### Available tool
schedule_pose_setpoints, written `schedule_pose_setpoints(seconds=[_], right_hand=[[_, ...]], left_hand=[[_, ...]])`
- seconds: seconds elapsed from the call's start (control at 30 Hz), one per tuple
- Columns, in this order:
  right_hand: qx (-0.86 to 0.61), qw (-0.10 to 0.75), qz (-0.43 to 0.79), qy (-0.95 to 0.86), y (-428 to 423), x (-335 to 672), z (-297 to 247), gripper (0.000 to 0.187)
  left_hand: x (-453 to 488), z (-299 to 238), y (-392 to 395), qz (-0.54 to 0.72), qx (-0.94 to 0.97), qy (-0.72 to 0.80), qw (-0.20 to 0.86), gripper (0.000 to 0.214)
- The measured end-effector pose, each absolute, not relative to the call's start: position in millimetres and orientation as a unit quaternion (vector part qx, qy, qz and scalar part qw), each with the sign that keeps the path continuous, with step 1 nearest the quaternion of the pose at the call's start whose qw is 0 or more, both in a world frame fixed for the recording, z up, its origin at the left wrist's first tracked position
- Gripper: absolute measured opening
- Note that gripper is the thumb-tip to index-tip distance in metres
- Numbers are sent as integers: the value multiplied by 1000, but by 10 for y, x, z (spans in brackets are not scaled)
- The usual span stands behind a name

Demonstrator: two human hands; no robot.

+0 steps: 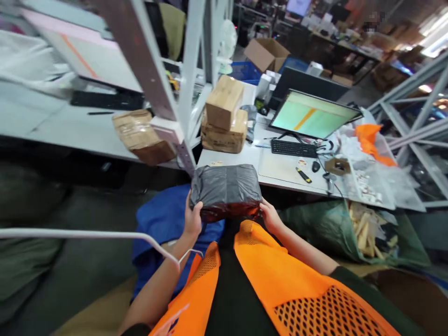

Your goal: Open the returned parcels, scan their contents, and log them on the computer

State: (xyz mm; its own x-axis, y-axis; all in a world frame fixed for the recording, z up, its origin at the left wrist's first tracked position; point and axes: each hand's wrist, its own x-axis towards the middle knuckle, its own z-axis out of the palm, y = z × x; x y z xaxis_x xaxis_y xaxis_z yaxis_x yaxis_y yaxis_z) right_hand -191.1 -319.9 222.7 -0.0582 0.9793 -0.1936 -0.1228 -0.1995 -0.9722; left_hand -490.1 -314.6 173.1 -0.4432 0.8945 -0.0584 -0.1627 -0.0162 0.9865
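Note:
A package wrapped in shiny black plastic (pixel 227 189) is held level in front of my body, close to the desk's front edge. My left hand (pixel 193 217) grips its left end, with the thumb on the near side. At the opposite end, my right hand (pixel 270 215) holds the lower right corner. The fingers under the package are partly hidden. Just beyond it, two taped cardboard boxes (pixel 224 102) are stacked on the white desk (pixel 245 161).
On the desk are a lit monitor (pixel 311 114), a keyboard (pixel 294 148), a mouse (pixel 316 166) and a yellow-black cutter (pixel 303 175). A metal post (pixel 150 60) rises at the left, beside another carton (pixel 140 135). A green sack (pixel 322 228) of scraps stands at the right.

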Motion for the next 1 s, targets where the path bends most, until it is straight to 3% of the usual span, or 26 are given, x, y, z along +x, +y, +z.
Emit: schedule_pose_setpoints(seconds=[0.13, 0.23, 0.47, 0.63, 0.8, 1.0], right_hand=[[-509, 563, 552, -347, -2951, -1372, 2116, 40], [-520, 581, 530, -334, -2591, -947, 2046, 37], [-643, 464, 563, -234, -1554, 3, 1898, 30], [-672, 357, 620, -191, -930, 498, 1745, 18], [-696, 332, 614, -167, -522, 813, 1560, 18], [-732, 330, 571, -174, -27, 1142, 1386, 31]], left_hand=[[-4169, 1767, -2373, 597, 375, 530, 472, 67], [-3704, 1679, -1859, 570, 380, 533, 497, 68], [-2863, 1527, -710, 447, 432, 621, 477, 69], [-2451, 1494, 275, 316, 476, 602, 557, 78], [-2367, 1291, 683, 330, 452, 531, 636, 77], [-2087, 1044, 620, 389, 448, 468, 656, 95]])
